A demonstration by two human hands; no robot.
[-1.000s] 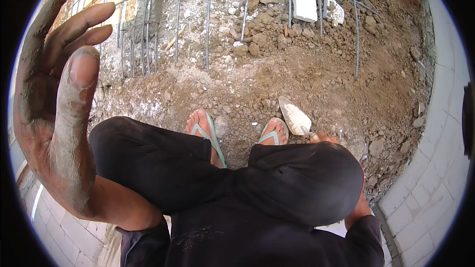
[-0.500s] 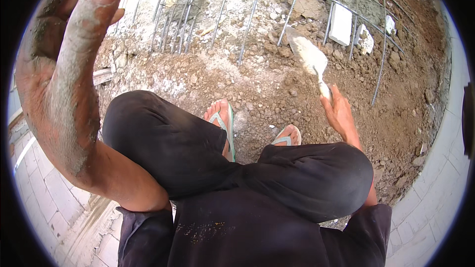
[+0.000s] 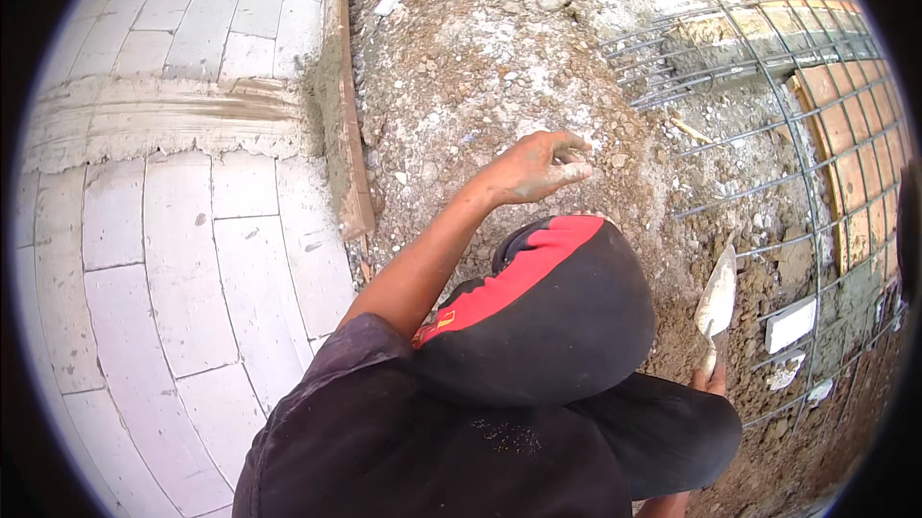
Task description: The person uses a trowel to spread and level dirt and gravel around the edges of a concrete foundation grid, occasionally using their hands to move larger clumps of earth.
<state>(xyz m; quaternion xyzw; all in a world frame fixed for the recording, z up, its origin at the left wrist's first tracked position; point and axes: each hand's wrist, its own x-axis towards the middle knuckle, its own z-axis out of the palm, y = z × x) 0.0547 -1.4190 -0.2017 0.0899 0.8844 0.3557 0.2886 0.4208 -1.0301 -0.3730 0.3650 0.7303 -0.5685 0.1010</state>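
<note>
Left hand [image 3: 538, 168] has lowered over rubble [image 3: 444, 113], loosely curled, well left of trowel [image 3: 717, 297] clasped by right hand [image 3: 713, 382].

We hold the trowel [image 3: 719, 295] by its pale handle in our right hand's fingers [image 3: 717, 381]; its pointed blade, smeared whitish, aims forward, away from our body, over brown soil [image 3: 768, 460].

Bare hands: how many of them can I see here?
2. The left hand is out beyond the red-striped knee; the right hand holds the trowel and is partly hidden by the other knee.
</note>
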